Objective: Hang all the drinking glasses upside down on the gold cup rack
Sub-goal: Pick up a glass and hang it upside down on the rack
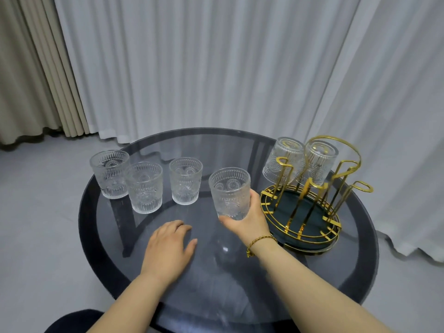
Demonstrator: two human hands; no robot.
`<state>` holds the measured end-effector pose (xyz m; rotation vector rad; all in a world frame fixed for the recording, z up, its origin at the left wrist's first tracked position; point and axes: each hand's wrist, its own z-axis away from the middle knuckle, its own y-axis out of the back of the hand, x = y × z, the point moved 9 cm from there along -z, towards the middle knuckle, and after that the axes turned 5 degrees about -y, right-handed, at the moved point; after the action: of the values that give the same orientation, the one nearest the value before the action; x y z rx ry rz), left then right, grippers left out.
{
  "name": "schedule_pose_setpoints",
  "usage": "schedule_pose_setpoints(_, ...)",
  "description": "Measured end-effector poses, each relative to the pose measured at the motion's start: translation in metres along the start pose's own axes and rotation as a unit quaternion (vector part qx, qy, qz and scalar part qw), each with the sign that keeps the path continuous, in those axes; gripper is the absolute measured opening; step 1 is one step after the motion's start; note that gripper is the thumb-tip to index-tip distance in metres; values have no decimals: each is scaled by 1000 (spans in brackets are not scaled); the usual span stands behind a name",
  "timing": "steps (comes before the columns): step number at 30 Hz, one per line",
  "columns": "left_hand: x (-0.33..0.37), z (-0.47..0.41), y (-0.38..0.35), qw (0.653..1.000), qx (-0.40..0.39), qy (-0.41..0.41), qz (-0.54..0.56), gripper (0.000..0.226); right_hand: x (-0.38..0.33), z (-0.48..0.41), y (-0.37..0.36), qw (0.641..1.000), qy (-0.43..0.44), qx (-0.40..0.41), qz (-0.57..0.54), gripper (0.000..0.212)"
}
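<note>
near rack pegs (310, 186) free, hung glasses (283, 159) behind

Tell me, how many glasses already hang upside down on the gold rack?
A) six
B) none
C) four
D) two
D: two inverted glasses sit on the rack; three stand upright on the table, and the right hand holds a fourth upright.

The right hand (245, 219) is reaching forward with its forearm stretched out from the lower right, curling around the lower part of an upright drinking glass (230, 193), thumb at the base on the left and fingers wrapping behind on the right. A gold bracelet (260, 241) is circling that wrist. The left hand (169, 246) is lying palm down, fingers loosely together and pointing forward, thumb sticking out to the right, gripping nothing, its bare forearm coming up from below.
</note>
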<state>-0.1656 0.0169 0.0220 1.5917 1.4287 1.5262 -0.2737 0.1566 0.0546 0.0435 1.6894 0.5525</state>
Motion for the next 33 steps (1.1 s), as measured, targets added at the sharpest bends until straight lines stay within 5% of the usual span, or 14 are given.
schedule_pose_setpoints(6, 28, 5, -2, 999, -34, -32, 18, 41, -30, 53, 78, 993, 67, -72, 59, 70)
schedule_pose_setpoints(17, 156, -8, -48, 978, -104, -181, 21, 58, -53, 105, 234, 990, 33, 16, 138, 58)
schedule_pose_setpoints(33, 162, -24, -80, 972, -105, -210, -5, 60, -70, 50, 358, 972, -16, 171, 158, 51)
